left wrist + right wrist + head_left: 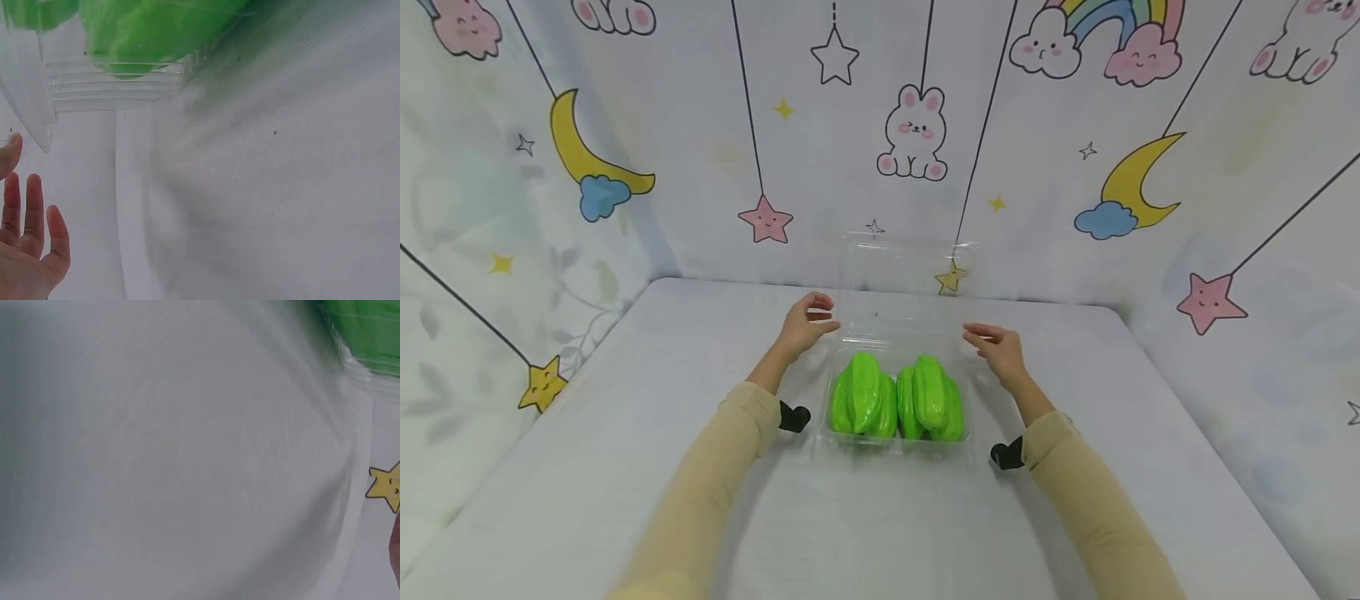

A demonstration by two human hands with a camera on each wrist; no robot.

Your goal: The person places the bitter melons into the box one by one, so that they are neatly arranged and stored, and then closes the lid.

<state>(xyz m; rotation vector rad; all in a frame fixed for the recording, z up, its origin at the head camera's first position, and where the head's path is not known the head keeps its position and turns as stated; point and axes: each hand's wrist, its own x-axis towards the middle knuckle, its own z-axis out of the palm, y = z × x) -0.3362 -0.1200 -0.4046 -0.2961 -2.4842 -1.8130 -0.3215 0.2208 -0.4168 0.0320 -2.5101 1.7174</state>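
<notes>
A clear plastic clamshell box sits on the table with its lid standing up at the back. Inside lie two glossy green star fruits, a left one and a right one, side by side. My left hand is beside the lid's left edge, fingers and thumb parted with nothing between them. In the left wrist view, that hand appears just off a corner of the clear plastic. On the other side, my right hand reaches toward the lid's right edge, fingers extended; contact is unclear. Only a sliver of it shows in the right wrist view.
White cloth covers the table. Directly behind its far edge hangs a patterned backdrop with moons, stars and rabbits, close behind the raised lid. Dark wrist-camera mounts stick out from both sleeves near the box.
</notes>
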